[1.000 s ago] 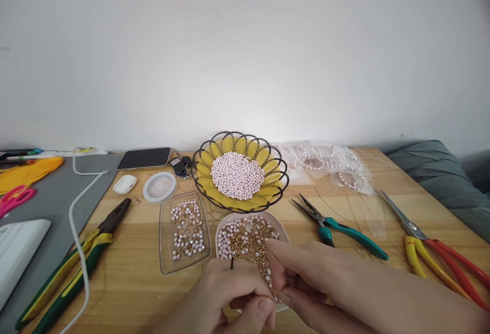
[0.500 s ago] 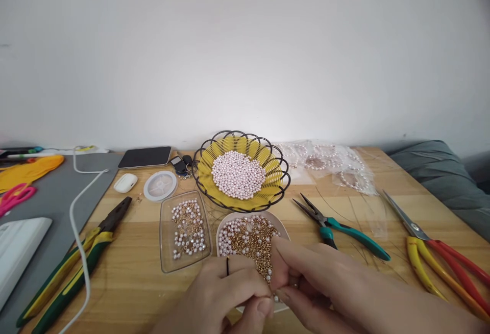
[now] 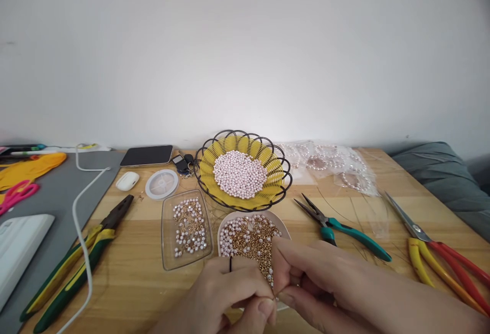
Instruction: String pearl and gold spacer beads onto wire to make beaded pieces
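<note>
My left hand (image 3: 239,293), with a black band on one finger, is closed in a pinch between thumb and forefinger. Fingertip to fingertip with it, my right hand (image 3: 310,278) is pinched too. What they grip is too small to make out; a tiny bead seems to show where the fingertips meet. Both hands hover over the front of a white dish (image 3: 285,228) of gold and pearl beads (image 3: 248,239). Behind it stands a yellow basket (image 3: 206,183) with a black looped rim, heaped with pale pink pearl beads (image 3: 240,173). Left of the dish is a clear tray (image 3: 165,242) of mixed beads.
Green-and-yellow pliers (image 3: 82,257), a white cable (image 3: 82,237), a spool (image 3: 162,184), an earphone case (image 3: 127,181) and a phone (image 3: 147,155) lie left. Teal needle-nose pliers (image 3: 340,227), scissors (image 3: 421,237) and bagged bead strands (image 3: 325,163) lie right. Loose wires cross the wood.
The fingertips of both hands have drawn slightly closer together, still pinched. The whole view has shifted a little; the things on the table stay in place.
</note>
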Demonstrator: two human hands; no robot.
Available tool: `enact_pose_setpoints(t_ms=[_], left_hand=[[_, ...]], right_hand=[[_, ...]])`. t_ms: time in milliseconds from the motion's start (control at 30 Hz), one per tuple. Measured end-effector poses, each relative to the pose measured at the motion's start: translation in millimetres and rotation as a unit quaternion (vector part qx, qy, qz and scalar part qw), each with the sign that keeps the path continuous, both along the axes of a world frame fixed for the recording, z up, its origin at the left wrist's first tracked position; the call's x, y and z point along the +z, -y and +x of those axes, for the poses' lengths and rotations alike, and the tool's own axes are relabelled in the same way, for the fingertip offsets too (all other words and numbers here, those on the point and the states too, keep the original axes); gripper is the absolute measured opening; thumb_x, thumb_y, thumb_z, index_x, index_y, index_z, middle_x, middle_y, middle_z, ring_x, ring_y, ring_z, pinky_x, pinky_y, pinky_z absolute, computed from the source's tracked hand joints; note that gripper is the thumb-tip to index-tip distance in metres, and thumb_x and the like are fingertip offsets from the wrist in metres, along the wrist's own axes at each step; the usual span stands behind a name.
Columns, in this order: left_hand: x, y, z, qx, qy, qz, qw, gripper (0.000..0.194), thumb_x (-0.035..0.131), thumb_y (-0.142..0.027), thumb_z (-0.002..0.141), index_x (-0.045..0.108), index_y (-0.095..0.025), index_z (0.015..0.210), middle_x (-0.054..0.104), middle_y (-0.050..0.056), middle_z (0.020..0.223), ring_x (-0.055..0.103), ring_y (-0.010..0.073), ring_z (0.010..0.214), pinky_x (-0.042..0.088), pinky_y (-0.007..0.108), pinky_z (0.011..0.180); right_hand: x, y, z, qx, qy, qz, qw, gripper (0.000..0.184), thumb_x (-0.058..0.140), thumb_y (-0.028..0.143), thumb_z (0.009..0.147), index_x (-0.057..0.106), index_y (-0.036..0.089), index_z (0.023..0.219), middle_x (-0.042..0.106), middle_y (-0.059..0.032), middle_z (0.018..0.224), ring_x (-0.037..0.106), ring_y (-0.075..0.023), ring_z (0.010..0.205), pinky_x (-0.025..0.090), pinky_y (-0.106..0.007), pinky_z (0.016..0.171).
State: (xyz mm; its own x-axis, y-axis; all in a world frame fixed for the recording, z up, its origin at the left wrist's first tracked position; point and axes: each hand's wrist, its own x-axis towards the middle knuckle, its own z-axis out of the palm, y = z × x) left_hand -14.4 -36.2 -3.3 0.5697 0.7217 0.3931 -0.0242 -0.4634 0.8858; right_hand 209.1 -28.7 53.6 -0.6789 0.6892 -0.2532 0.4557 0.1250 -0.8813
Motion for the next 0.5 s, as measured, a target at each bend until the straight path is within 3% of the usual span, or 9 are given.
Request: enact_pose_setpoints(t_ms=[133, 267, 500], left_hand=[[-0.8, 1.5, -0.6, 0.007, -0.027, -0.008, 1.0, 0.028, 0.045, -0.025, 0.103, 0.058, -0.019, 0.079, 0.056, 0.0, 0.067, 0.048, 0.0095, 0.056, 0.033, 0.017, 0.046], [-1.8, 0.5, 2.1, 0.007, 0.008, 0.012, 1.0, 0.031, 0.045, -0.027, 0.104, 0.057, -0.019, 0.076, 0.054, -0.002, 0.06, 0.045, 0.0085, 0.05, 0.033, 0.016, 0.044], [2.0, -1.3, 1.1, -0.009, -0.002, -0.025, 1.0, 0.041, 0.04, -0.035, 0.106, 0.057, -0.019, 0.073, 0.057, -0.001, 0.06, 0.046, 0.0082, 0.05, 0.034, 0.017, 0.046]], right_hand=[[0.7, 0.1, -0.2, 0.003, 0.002, 0.012, 1.0, 0.013, 0.048, 0.031, 0.106, 0.057, 0.024, 0.099, 0.064, 0.0, 0.086, 0.059, -0.0143, 0.071, 0.044, -0.022, 0.059], [5.1, -3.3, -0.1, 0.015, 0.003, 0.021, 1.0, 0.012, 0.048, 0.028, 0.106, 0.058, 0.025, 0.101, 0.067, -0.0006, 0.09, 0.063, -0.016, 0.077, 0.047, -0.024, 0.063], [9.6, -4.3, 2.0, 0.028, 0.013, 0.039, 0.999, 0.01, 0.049, 0.025, 0.104, 0.058, 0.026, 0.1, 0.07, 0.0004, 0.091, 0.065, -0.0158, 0.077, 0.049, -0.024, 0.063]])
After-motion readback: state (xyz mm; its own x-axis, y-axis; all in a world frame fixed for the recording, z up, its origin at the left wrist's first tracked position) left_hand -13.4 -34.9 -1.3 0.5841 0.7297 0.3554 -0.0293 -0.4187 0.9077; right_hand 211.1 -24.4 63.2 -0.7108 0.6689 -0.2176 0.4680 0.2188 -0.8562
